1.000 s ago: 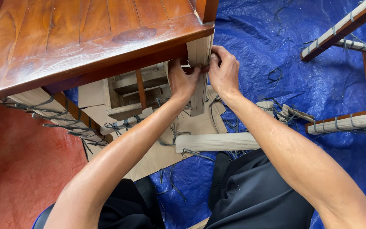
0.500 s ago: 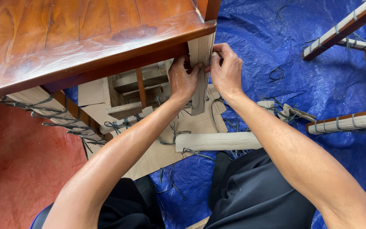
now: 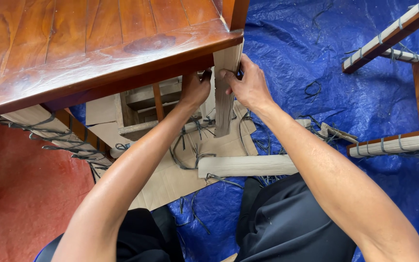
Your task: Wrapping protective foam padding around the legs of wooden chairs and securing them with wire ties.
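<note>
Both hands at a cardboard-wrapped table leg (image 3: 225, 92): right hand (image 3: 248, 87) clamped on it, left hand (image 3: 195, 90) fingertips hidden under tabletop (image 3: 88, 48), grip unclear.

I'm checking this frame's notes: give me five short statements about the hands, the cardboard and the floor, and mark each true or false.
1. Both hands grip cardboard wrapped round a table leg. True: the left hand and right hand hold the cardboard under the tabletop.
2. The tarp is green. False: the tarp is blue.
3. A rolled cardboard piece lies on the floor near the knees. True: the roll.
4. The right hand holds scissors. False: no tool shows in it.
5. The floor at left is red. True: the floor.
</note>
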